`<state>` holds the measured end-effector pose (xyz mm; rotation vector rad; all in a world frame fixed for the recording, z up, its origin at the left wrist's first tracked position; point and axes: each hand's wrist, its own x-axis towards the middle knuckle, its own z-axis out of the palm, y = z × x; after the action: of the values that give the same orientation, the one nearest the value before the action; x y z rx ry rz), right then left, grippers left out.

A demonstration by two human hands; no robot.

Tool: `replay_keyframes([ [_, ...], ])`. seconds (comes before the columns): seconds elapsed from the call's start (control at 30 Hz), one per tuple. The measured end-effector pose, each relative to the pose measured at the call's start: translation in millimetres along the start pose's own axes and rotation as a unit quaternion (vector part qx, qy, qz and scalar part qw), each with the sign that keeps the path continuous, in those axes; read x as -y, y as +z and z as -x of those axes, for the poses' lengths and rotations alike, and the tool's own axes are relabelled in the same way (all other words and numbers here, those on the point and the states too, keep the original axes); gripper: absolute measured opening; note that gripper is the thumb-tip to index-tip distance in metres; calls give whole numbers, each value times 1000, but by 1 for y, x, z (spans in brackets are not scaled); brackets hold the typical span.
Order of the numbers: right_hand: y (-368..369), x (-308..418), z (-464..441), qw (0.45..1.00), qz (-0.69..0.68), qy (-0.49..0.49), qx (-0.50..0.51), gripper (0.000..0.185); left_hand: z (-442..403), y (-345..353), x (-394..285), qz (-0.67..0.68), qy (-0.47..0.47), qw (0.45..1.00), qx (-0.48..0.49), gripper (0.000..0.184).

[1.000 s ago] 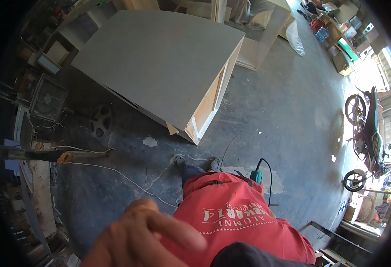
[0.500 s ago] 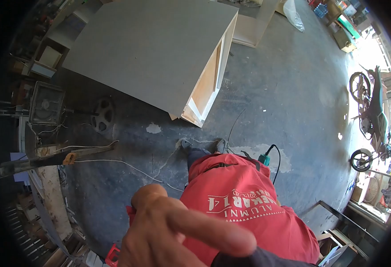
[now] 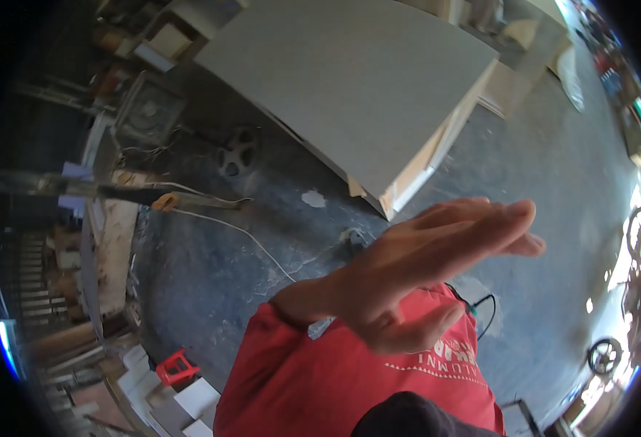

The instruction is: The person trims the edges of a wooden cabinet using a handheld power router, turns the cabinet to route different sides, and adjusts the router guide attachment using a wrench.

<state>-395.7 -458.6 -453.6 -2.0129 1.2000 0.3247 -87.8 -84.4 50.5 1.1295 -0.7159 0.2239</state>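
Note:
My left hand [image 3: 400, 280] is raised in front of my red shirt [image 3: 320, 386], its wrist coming from the red sleeve on the left. The fingers stretch out to the right and the thumb stands apart from them. It holds nothing that I can see. Beyond the fingertips lies the large grey-topped cabinet or box [image 3: 349, 80], its pale wooden side facing right. My right hand is out of sight. A rounded dark cloth shape [image 3: 408, 416] shows at the bottom edge.
A white cable [image 3: 236, 226] crosses the floor near a wooden beam [image 3: 127, 193]. A box fan [image 3: 149, 109] stands at left. A red plastic stool [image 3: 177, 368] sits lower left. Right of the shirt, a black cord [image 3: 492, 313] loops from a green tool, mostly hidden. A motorcycle wheel [image 3: 604, 355] shows at right.
My left hand has moved up and right, away from the camera, fingers now extended. The view has turned, so the cabinet and floor appear shifted to the right.

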Motion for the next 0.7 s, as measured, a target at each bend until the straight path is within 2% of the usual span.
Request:
replay_keyframes([
  [0.1,-4,6,-4,1000,-6,4,-1,75,9,-10,14,-68,11,993,95,57],
  [0.13,-3,9,-6,1000,-7,0,-1,75,12,-13,15,-72,13,993,93,57],
  [0.2,1,17,-15,1000,-14,-11,0,75,17,-15,14,-50,-15,993,110,47],
  [0.4,11,48,-50,994,-55,-89,-20,76,16,-31,10,-103,-34,990,90,42],
  [0.5,-6,91,-78,996,23,-81,-32,71,23,-42,17,-133,-73,986,63,40],
  [0.53,-16,108,-85,992,12,-114,-60,69,23,-49,19,-125,-73,987,69,40],
  [0.6,-33,148,-95,980,-11,-159,-117,67,22,-68,25,-384,-39,919,82,41],
  [0.63,-38,165,-107,964,-74,-207,-149,47,22,-78,29,-376,-37,921,90,41],
  [0.7,-56,206,-120,932,-173,-266,-175,42,20,-96,40,-503,-73,858,78,46],
])
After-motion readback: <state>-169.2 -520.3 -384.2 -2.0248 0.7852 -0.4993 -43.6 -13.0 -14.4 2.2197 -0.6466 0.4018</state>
